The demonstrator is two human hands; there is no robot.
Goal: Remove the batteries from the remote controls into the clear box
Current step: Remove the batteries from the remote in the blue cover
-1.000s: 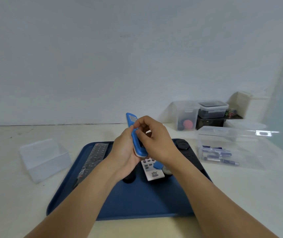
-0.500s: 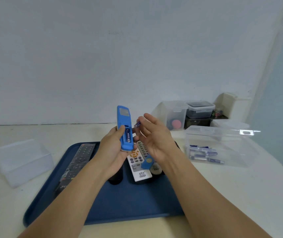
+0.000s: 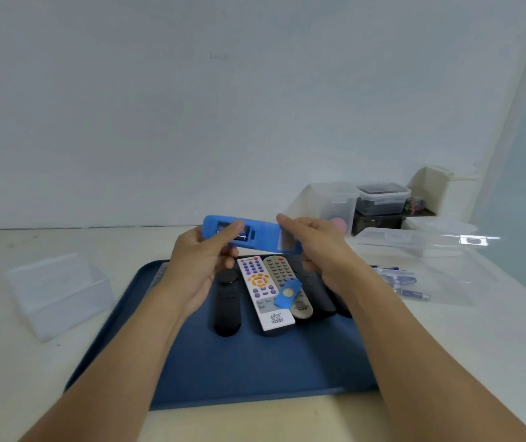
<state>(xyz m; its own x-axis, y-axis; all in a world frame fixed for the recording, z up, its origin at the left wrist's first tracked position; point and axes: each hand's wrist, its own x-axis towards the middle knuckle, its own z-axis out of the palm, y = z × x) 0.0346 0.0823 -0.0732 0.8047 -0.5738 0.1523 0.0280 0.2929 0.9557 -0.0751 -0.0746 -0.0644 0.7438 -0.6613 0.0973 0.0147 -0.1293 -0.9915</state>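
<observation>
Over the blue tray (image 3: 210, 371), both hands grip the blue remote (image 3: 252, 237) level, compartment up (battery showing): left hand (image 3: 201, 266) thumbs it out, right hand (image 3: 322, 250) steadies.

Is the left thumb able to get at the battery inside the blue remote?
Probably yes. The left hand holds the blue remote with its open compartment facing up, and the thumb already lies across it, right by the battery. The blue cover lies off on the remotes below, so nothing blocks it.
</observation>
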